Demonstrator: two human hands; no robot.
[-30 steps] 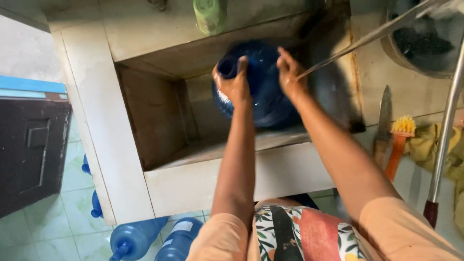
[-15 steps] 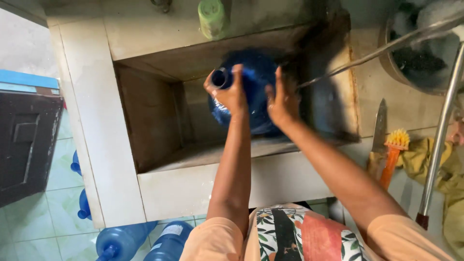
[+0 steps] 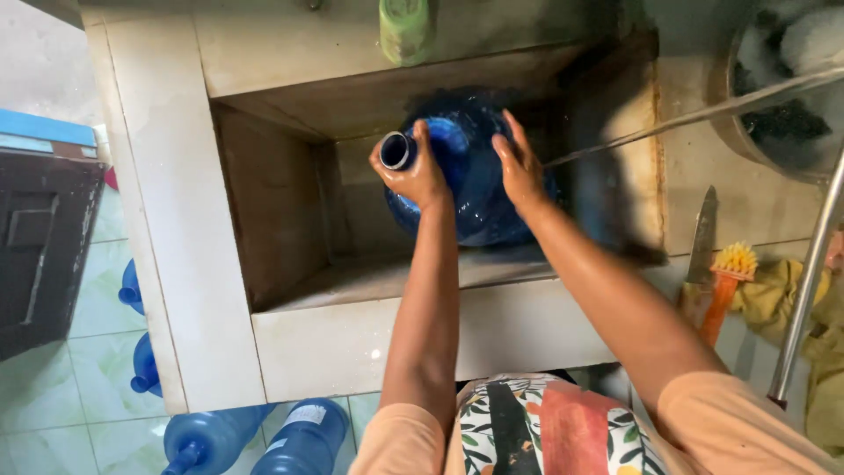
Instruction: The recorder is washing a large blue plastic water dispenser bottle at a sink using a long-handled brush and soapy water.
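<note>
Far left, we saw the dark cabinet (image 3: 40,237) sit wider in view than half a second before, and the blue bottles on the green tiled floor (image 3: 53,422) had slid leftward in the frame: two at the sink's outer wall (image 3: 136,334) and two more (image 3: 255,440) below its front corner. The whole scene had drifted a little, so our head had shifted.

In the concrete sink (image 3: 176,220) we held the big blue water bottle (image 3: 475,189), tipped on its side above the basin floor, its open neck pointing left and toward us. Our left hand (image 3: 411,171) was clenched around that neck just behind the mouth; earlier it had gripped closer to the bottle's shoulder, and the mouth had faced more upward. Our right hand (image 3: 520,167) lay spread flat on the wet body, fingers released and pressing rather than grasping, sitting farther round the right side than before. The bottle had turned and was blurred.

Right of the basin, a knife (image 3: 703,237) and an orange-handled brush (image 3: 728,281) rested on the ledge beside a yellow cloth (image 3: 774,295), as they had been.
</note>
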